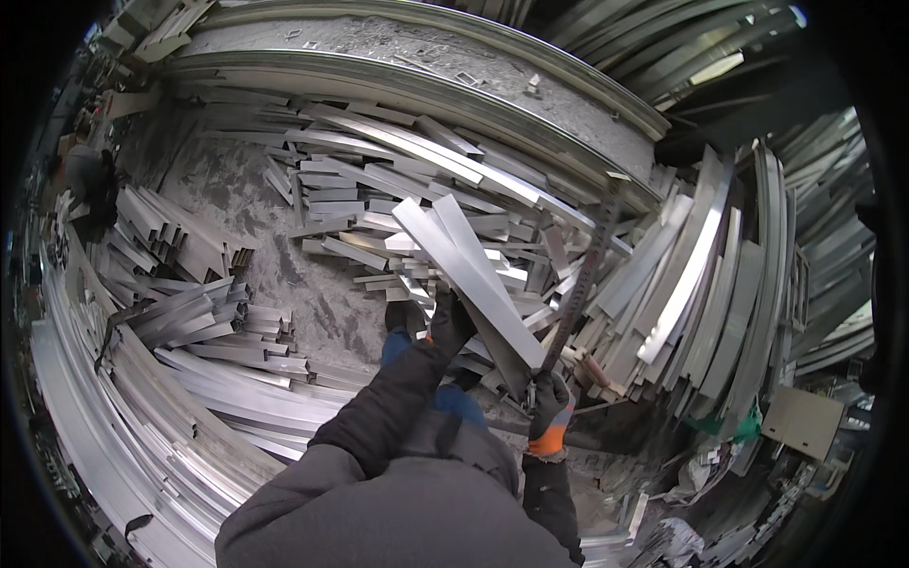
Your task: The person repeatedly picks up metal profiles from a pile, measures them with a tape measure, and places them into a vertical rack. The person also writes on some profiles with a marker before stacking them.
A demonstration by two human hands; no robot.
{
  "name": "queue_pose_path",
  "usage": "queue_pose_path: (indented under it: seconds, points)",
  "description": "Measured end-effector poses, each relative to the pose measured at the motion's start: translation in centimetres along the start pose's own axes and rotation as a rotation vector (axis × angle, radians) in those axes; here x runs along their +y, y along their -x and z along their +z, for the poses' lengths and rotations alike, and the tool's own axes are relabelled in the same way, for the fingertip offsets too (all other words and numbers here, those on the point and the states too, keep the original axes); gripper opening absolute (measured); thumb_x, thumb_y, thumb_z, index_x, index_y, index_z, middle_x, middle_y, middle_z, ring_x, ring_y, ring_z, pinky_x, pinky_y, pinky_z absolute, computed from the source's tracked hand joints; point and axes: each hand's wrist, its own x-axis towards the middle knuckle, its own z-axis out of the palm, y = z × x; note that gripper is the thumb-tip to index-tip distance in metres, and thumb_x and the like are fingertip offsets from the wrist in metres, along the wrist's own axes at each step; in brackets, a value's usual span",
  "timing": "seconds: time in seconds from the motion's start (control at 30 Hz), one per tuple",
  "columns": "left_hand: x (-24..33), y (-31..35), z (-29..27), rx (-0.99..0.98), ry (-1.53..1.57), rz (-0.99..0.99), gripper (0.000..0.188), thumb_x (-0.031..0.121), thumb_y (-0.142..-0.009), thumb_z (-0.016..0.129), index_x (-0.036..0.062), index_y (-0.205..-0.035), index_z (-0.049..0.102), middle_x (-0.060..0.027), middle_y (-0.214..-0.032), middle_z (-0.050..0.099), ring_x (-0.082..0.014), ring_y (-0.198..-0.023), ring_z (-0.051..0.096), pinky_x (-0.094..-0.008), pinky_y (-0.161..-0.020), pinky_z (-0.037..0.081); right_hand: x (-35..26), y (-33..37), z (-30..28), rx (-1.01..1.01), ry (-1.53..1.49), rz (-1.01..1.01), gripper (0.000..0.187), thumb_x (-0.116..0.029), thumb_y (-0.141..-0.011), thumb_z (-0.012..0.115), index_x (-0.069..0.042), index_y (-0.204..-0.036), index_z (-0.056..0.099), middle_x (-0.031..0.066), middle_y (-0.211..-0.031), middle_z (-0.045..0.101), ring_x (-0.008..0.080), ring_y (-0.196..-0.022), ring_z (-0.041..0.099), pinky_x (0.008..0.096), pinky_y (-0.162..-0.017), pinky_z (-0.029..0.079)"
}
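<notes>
Two bright aluminium bars (478, 270) lie crossed at a slant in front of me, their near ends close to my right hand. My left hand (453, 320), in a dark glove, closes on the bars from their left side; its fingers are mostly hidden. My right hand (549, 405), in a dark glove with an orange cuff, is closed at the bars' lower end. A long dark strip with small marks (579, 289) runs from beside the right hand up and to the right; I cannot tell whether the hand grips it.
A heap of short aluminium bars (350, 180) lies ahead. Long bars (705, 284) stand at the right, and stacked profiles (161, 379) fill the left side. A long metal beam (407, 71) crosses the far side. A cardboard piece (802, 421) sits at right. Another person (87, 180) is at far left.
</notes>
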Motion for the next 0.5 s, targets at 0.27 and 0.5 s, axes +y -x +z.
queue_pose_path:
  seconds: [0.27, 0.5]
  points:
    - [-2.4, 1.9, 2.2, -0.077, -0.219, -0.085, 0.069, 0.058, -0.096, 0.058, 0.0105, -0.145, 0.047, -0.0097, -0.138, 0.058, -0.0274, -0.126, 0.057, -0.0475, -0.106, 0.047, 1.4, 4.7, -6.0, 0.004, -0.027, -0.080, 0.022, -0.018, -0.101, 0.060, 0.001, -0.096, 0.069, -0.0017, -0.076, 0.061, 0.0056, -0.068, 0.049, 0.0254, -0.060, 0.039]
    - [-2.7, 3.5, 3.8, -0.082, -0.335, -0.055, 0.065, 0.052, -0.096, 0.062, 0.0092, -0.142, 0.047, -0.0109, -0.131, 0.060, -0.0277, -0.123, 0.059, -0.0490, -0.104, 0.049, 3.6, 4.3, -10.7, 0.161, 0.572, -0.361, 0.023, -0.012, -0.093, 0.065, 0.000, -0.112, 0.067, 0.0150, -0.107, 0.070, 0.0289, -0.097, 0.068, 0.0374, -0.083, 0.052]
